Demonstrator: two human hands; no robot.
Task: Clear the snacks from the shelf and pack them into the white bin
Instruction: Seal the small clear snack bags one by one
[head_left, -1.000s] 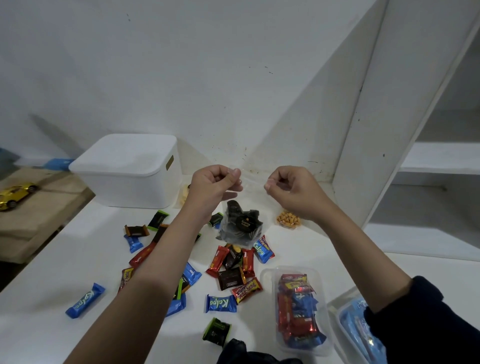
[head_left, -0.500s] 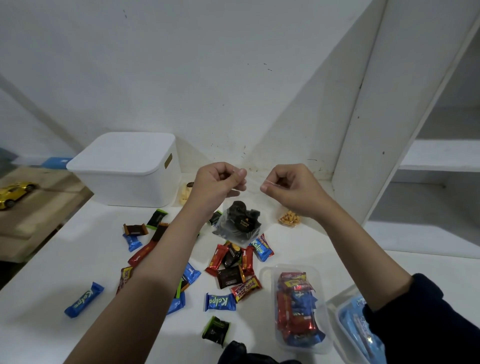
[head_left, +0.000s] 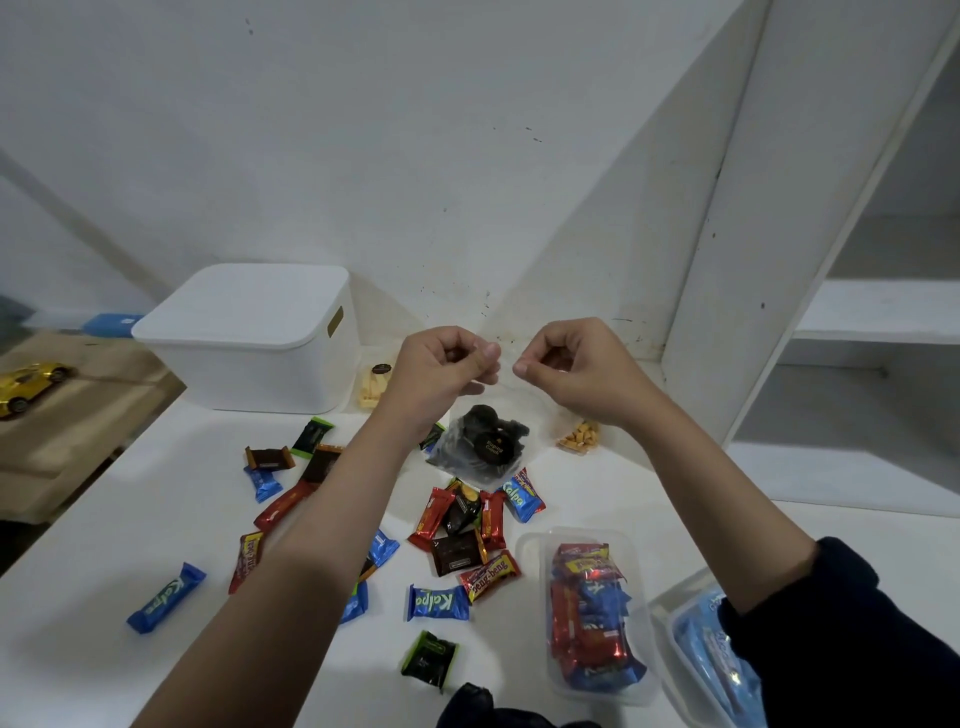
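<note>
While both forearms reach out over the white counter (head_left: 93, 519), the nearest things lie at its front edge: a dark object (head_left: 470, 701) cut off by the frame, a green-and-black wrapped snack (head_left: 430, 659), and at the front right two clear tubs, one (head_left: 595, 613) packed with red and blue bars, the other (head_left: 701, 654) half hidden behind the dark sleeve (head_left: 852, 639). Blue Kalpa bars (head_left: 165, 597), red Beng-beng bars (head_left: 488, 574) and dark brown wrappers are scattered loose across the middle; several are covered by the left forearm.

Further back, the left hand (head_left: 441, 371) and right hand (head_left: 571, 369) are raised close together, each with curled fingers pinching the top of a clear plastic bag (head_left: 480, 441) of dark pieces, which hangs below them with its base at the counter. The film between the fingertips is hard to make out. A small heap of tan nuts (head_left: 579, 435) sits just right of the bag, and a pale packet (head_left: 375, 387) lies partly behind the left hand.

Toward the back left corner stands the white bin (head_left: 249, 338), lid on, against the scuffed white wall. White shelf uprights (head_left: 727, 234) rise along the right edge. Beyond the left edge, a yellow toy car (head_left: 28, 387) rests on a lower wooden surface (head_left: 78, 431).
</note>
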